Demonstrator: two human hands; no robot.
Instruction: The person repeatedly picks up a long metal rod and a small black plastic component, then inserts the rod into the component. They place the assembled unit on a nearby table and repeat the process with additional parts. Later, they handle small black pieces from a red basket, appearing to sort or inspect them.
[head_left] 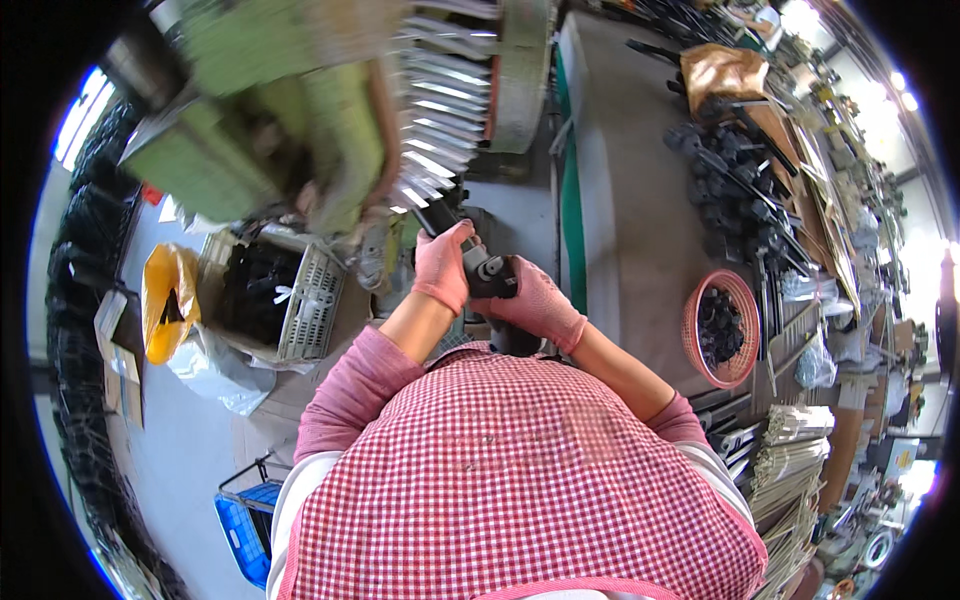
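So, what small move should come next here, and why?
Perhaps ease the black tube slightly back from the silver slats: its far end reaches them in this view, and contact can't be told. The left hand grips the tube, the right hand its near end beside the grey joint, so both could steer.

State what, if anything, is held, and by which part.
A black-and-grey piece: the left hand grips its black tube, the right hand its black end nearer the apron.
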